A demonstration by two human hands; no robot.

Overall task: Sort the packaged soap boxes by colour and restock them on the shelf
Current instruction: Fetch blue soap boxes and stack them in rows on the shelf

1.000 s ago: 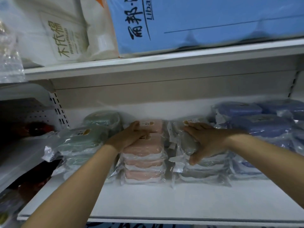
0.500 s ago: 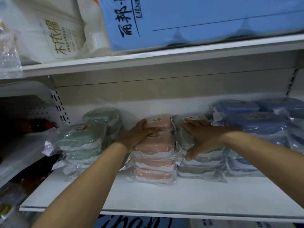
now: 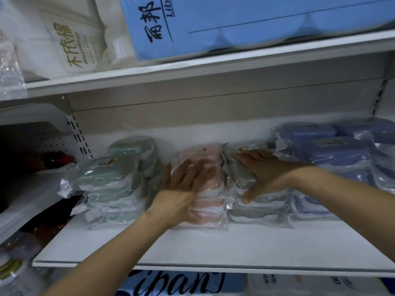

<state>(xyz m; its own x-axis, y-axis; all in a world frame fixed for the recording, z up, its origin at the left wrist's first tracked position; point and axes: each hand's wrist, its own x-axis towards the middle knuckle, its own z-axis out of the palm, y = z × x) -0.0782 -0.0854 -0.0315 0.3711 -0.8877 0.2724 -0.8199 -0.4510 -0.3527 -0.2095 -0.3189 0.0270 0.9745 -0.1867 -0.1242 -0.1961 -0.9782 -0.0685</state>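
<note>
Four stacks of plastic-wrapped soap boxes stand on the white shelf [image 3: 192,246]: green [image 3: 111,178] at the left, pink [image 3: 205,206] in the middle, grey [image 3: 252,208] beside it, blue [image 3: 324,154] at the right. My left hand [image 3: 183,189], blurred, lies with spread straight fingers against the front of the pink stack. My right hand [image 3: 267,174] rests on top of the grey stack, fingers across the top box and thumb down its front.
A blue carton [image 3: 245,22] and white packs [image 3: 70,43] sit on the shelf above. A perforated upright [image 3: 79,133] bounds the left end. Dark bottles [image 3: 53,159] stand on the neighbouring left shelf. Printed packs [image 3: 177,285] show on the shelf below.
My left hand slid from the top of the pink stack down to its front, fingers spreading. The pink and grey stacks sit closer together. The right hand stayed on the grey stack.
</note>
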